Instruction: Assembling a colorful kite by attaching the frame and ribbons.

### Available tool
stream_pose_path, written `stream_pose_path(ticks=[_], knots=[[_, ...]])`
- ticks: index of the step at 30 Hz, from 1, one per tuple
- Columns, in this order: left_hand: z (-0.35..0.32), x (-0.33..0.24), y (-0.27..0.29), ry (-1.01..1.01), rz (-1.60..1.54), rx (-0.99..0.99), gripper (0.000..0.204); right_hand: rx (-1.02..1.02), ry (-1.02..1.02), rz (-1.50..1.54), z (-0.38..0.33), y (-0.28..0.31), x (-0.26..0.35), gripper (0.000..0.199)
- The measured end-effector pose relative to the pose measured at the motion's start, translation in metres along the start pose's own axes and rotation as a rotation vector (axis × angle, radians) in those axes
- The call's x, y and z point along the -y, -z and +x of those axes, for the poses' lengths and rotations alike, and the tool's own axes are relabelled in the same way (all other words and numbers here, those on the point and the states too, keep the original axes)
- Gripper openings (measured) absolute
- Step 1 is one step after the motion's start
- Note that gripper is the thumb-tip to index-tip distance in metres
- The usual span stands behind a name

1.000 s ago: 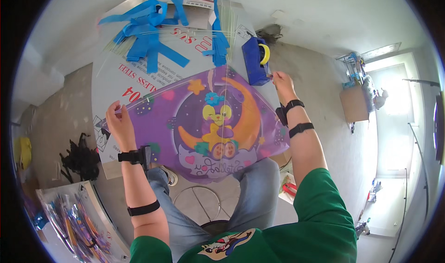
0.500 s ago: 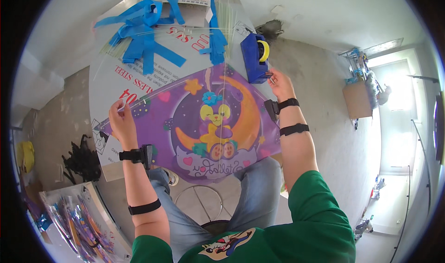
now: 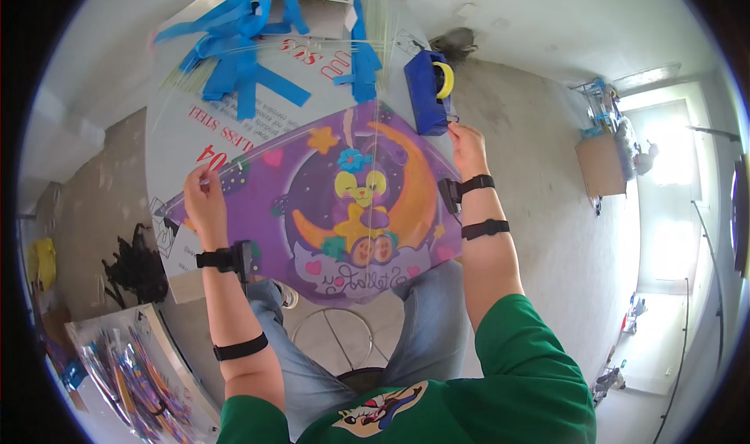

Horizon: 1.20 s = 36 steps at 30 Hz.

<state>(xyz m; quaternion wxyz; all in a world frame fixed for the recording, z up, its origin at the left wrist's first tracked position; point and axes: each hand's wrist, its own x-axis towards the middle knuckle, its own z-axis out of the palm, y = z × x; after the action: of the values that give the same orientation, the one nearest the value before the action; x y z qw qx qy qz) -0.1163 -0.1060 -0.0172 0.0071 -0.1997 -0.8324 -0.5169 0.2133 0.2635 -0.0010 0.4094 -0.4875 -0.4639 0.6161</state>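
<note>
A purple kite [image 3: 266,202] with a cartoon bear, a star and an orange moon lies spread over the table edge and my lap. At its upper left edge my left hand [image 3: 205,202] is closed in a pinch; what sits between the fingertips is too small to make out. My right hand [image 3: 469,148] is up at the near end of a blue tape dispenser [image 3: 426,104] beyond the kite's right side. Its thumb and fingers pinch tape at the cutting end, though the strip itself hardly shows. A yellow-rimmed roll [image 3: 444,80] sits in the dispenser.
Blue fabric strips [image 3: 242,53] and thin clear rods lie at the table's far side on a printed white sheet [image 3: 191,143]. Lower left stands a box of bagged, colourful kites [image 3: 137,381]. A black heap [image 3: 134,268] lies on the floor, a cardboard box [image 3: 600,165] far right.
My right hand has drawn slightly left and its fingers have closed together at the dispenser's end. The left hand stays at the kite's edge. The whole view has shifted slightly.
</note>
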Motion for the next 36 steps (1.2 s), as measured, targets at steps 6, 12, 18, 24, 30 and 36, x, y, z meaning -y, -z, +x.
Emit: stream_pose_path(ticks=[6, 12, 18, 24, 30, 36], knots=[[0.002, 0.005, -0.003, -0.248, 0.18, 0.062, 0.018, -0.128, 0.151, -0.394, 0.005, 0.009, -0.009, 0.013], [-0.005, 0.002, -0.01, -0.328, 0.237, 0.079, 0.022, -0.095, 0.243, -0.315, 0.009, 0.047, -0.04, 0.015], [-0.015, 0.006, -0.003, -0.31, 0.327, 0.191, 0.028, 0.11, 0.174, -0.464, -0.087, -0.077, -0.02, 0.012], [-0.016, 0.009, -0.014, -0.366, 0.425, 0.254, 0.026, 0.565, -0.021, -0.348, -0.148, -0.21, -0.021, 0.018], [-0.017, 0.016, -0.017, -0.359, 0.428, 0.284, 0.026, 0.647, -0.072, -0.4, -0.158, -0.284, -0.066, 0.027], [-0.017, 0.015, -0.011, -0.341, 0.414, 0.297, 0.026, 0.644, -0.037, -0.513, -0.162, -0.306, -0.088, 0.026]])
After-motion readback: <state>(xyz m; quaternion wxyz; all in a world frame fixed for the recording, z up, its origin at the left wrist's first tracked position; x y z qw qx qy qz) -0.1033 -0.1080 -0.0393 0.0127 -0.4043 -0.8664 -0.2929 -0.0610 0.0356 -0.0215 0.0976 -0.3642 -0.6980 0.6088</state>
